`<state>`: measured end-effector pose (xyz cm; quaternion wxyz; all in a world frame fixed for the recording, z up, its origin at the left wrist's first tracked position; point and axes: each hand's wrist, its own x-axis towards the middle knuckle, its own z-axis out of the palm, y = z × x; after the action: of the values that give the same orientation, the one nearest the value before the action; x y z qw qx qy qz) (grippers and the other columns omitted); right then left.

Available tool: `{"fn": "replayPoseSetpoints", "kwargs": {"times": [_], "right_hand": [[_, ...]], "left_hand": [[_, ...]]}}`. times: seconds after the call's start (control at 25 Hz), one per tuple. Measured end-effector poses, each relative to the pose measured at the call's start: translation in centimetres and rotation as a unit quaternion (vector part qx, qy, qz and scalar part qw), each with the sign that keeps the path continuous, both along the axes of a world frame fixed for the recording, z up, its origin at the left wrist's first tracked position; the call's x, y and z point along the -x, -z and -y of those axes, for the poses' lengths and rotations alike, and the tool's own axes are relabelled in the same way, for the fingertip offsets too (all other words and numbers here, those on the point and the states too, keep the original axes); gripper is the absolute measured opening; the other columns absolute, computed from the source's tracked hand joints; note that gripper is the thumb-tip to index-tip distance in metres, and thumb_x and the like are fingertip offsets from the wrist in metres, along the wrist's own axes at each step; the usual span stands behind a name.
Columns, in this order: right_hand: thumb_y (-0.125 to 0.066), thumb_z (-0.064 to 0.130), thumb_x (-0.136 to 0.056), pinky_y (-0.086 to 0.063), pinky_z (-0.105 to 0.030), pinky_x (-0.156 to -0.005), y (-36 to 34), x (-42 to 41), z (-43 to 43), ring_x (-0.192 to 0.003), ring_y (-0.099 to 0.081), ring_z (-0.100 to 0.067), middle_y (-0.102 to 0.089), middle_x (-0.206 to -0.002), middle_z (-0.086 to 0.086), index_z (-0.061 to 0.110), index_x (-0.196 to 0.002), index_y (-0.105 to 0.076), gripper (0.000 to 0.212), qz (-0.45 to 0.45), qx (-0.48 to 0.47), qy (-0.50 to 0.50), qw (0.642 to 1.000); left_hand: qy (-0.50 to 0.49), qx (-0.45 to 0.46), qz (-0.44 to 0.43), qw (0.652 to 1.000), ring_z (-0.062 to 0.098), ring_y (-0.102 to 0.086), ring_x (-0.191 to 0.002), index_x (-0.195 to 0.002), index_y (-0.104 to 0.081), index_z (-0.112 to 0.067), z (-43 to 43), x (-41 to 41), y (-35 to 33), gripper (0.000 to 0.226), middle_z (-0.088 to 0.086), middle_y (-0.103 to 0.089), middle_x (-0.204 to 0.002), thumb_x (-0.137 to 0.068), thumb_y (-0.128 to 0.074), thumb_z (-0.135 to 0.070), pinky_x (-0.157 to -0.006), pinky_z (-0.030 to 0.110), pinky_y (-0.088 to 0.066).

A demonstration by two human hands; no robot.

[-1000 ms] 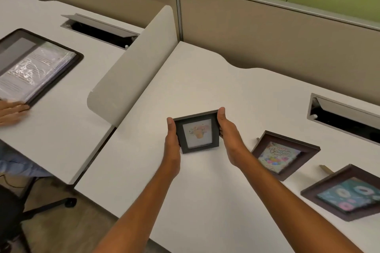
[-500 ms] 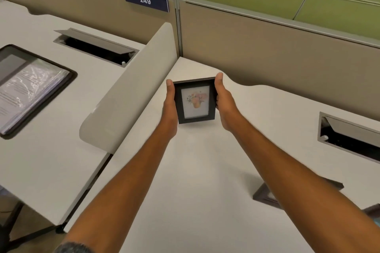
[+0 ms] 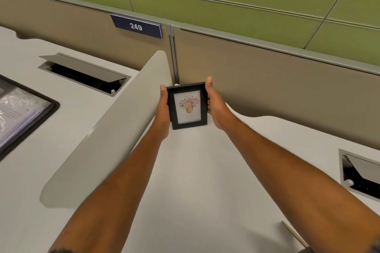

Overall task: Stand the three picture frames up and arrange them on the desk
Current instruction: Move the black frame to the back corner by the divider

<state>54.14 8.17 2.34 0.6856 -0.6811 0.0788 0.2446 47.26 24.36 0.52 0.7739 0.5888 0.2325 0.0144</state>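
Note:
A small black picture frame [image 3: 187, 106] with a flower-pot print stands upright at the far left corner of the white desk [image 3: 195, 181], close to the brown partition. My left hand [image 3: 163, 107] grips its left edge and my right hand [image 3: 214, 104] grips its right edge. Its lower edge looks level with the desk top; I cannot tell if it touches. The other two picture frames are out of view, hidden behind or beyond my right forearm.
A curved grey divider [image 3: 115, 129] rises along the desk's left side, just beside my left hand. A cable hatch [image 3: 359, 174] lies open at the right. The neighbouring desk holds another open hatch [image 3: 82, 72] and a black folder [image 3: 22, 115]. A "249" sign [image 3: 136, 26] hangs on the partition.
Both hands carried the black frame away from me toward the back corner and tipped it upright. The view shifted up, and the two brown frames at the right dropped out of sight.

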Motion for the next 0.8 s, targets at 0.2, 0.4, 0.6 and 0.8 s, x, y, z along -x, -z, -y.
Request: {"fn": "replayPoseSetpoints", "kwargs": {"times": [0.2,0.4,0.6,0.8], "right_hand": [[-0.032,0.085,-0.098,-0.054,-0.021,-0.06,1.4,-1.9,-0.3,-0.065,-0.075,0.008,-0.079,-0.073,0.025,0.042,-0.1,-0.068,0.056,-0.012,-0.003,-0.018,1.0],[-0.033,0.083,-0.099,-0.051,-0.019,-0.061,1.4,-2.0,-0.1,-0.07,-0.076,0.004,-0.079,-0.073,0.027,0.044,-0.098,-0.068,0.053,-0.006,0.008,-0.034,0.999],[-0.031,0.08,-0.102,-0.052,-0.019,-0.076,0.7,-1.3,0.3,-0.08,-0.071,0.01,-0.078,-0.084,0.034,0.046,-0.106,-0.066,0.049,0.019,0.029,-0.053,0.998],[-0.031,0.088,-0.096,-0.023,-0.057,-0.131,-1.6,1.3,1.6,-0.16,-0.035,-0.026,-0.038,-0.174,-0.005,0.03,-0.166,-0.037,0.091,0.019,0.053,-0.057,0.997]], "left_hand": [[-0.012,-0.036,-0.024,0.999,-0.002,-0.081,-0.092,-0.107,-0.081,-0.058,-0.9,-2.1,1.7,0.07,-0.02,-0.085,-0.111,-0.086,-0.029,-0.099,-0.082,0.034,-0.054],[-0.018,-0.04,-0.04,0.998,0.008,-0.076,-0.11,-0.119,-0.077,-0.055,-0.9,-2.2,2.0,0.075,-0.02,-0.084,-0.113,-0.083,-0.03,-0.101,-0.095,0.043,-0.054],[-0.024,-0.033,-0.049,0.998,0.024,-0.053,-0.148,-0.147,-0.06,-0.04,-0.6,-0.5,0.2,0.086,-0.007,-0.067,-0.152,-0.092,-0.022,-0.094,-0.129,0.061,-0.025],[-0.041,-0.033,-0.068,0.996,0.029,-0.03,-0.165,-0.17,-0.036,-0.022,-0.8,2.2,-2.4,0.103,0.005,-0.035,-0.178,-0.095,-0.025,-0.091,-0.133,0.063,-0.013]]}}
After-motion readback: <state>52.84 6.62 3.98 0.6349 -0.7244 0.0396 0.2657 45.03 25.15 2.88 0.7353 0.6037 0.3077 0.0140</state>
